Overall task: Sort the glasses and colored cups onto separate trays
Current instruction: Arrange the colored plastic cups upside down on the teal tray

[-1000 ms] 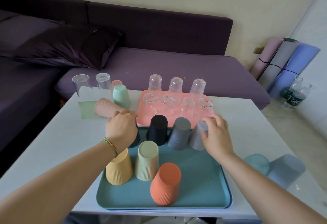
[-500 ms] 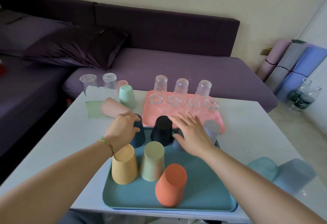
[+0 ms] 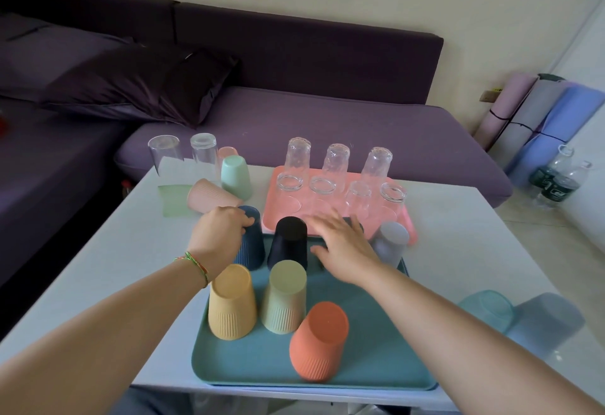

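Note:
A teal tray [image 3: 376,359] holds several upside-down colored cups: yellow [image 3: 230,303], pale green [image 3: 284,296], orange [image 3: 319,342], black [image 3: 289,244], navy [image 3: 253,244] and light grey [image 3: 389,244]. My left hand [image 3: 217,231] grips the top of the navy cup. My right hand [image 3: 343,244] hovers with spread fingers over a dark grey cup that it mostly hides. Behind, a pink tray [image 3: 271,214] carries several clear glasses [image 3: 335,160]. Two more glasses [image 3: 165,152], a mint cup [image 3: 235,177] and a lying pink cup [image 3: 209,196] stand on the table's far left.
A teal cup [image 3: 487,306] and a blue-grey cup [image 3: 546,319] lie on the white table [image 3: 474,234] at the right. A purple sofa [image 3: 294,119] runs behind the table. Rolled mats [image 3: 537,119] and water bottles [image 3: 556,178] stand at the right wall.
My right hand has left the light grey cup and moved left over the dark grey cup, fingers spread. My left hand stays on the navy cup. The camera has shifted slightly.

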